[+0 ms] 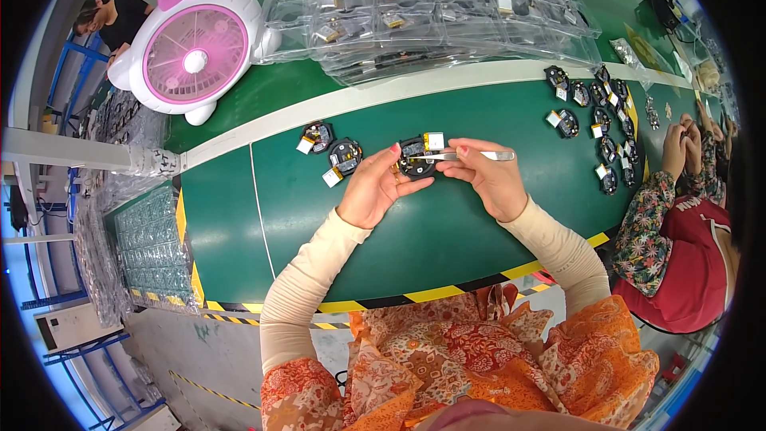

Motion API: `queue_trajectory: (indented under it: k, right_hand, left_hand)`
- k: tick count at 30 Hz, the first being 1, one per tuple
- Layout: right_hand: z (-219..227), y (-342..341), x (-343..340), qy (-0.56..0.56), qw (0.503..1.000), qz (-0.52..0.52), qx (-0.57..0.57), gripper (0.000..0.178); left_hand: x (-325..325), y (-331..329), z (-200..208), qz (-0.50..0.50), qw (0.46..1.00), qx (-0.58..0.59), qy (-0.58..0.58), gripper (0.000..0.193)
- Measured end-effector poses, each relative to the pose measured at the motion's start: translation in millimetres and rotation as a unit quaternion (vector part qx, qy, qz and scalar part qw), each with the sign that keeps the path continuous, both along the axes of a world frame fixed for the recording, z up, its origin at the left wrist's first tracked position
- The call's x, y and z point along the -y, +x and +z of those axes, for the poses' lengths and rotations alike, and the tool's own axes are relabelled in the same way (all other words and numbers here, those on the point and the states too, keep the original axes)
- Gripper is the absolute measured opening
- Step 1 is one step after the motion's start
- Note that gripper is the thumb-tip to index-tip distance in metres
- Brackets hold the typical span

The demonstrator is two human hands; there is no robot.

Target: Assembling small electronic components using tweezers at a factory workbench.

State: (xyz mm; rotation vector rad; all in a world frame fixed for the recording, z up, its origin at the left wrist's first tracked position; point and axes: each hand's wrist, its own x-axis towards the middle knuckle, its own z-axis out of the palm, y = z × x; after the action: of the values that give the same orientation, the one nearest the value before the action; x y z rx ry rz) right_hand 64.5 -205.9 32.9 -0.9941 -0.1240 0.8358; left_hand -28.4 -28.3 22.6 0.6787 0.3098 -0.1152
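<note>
My left hand [373, 187] holds a small round black part [416, 159] with a silver cell on top, just above the green belt [447, 223]. My right hand [488, 175] grips metal tweezers [467, 156], their tips resting on the part. Two similar black round parts [332, 152] with silver cells lie on the belt just left of my left hand.
A pink and white fan [194, 46] stands at the back left. Stacks of clear trays [431, 8] fill the back. Several black parts [602, 124] lie at the right, near another person's hands [678, 148]. Green circuit panels [152, 243] sit at the left.
</note>
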Motion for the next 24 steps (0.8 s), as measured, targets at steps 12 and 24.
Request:
queue_trajectory:
  k: [12, 24]
  right_hand:
    - [-0.2, 2.5, 3.8, -0.014, 1.0, -0.001, 0.005, 0.022]
    - [-1.7, 2.9, 4.4, -0.017, 1.0, -0.002, 0.0, 0.025]
  left_hand:
    - [2.5, 0.4, 2.8, 0.0, 1.0, -0.006, 0.024, 0.034]
    - [2.9, -0.4, 2.8, -0.004, 0.999, -0.004, 0.035, 0.035]
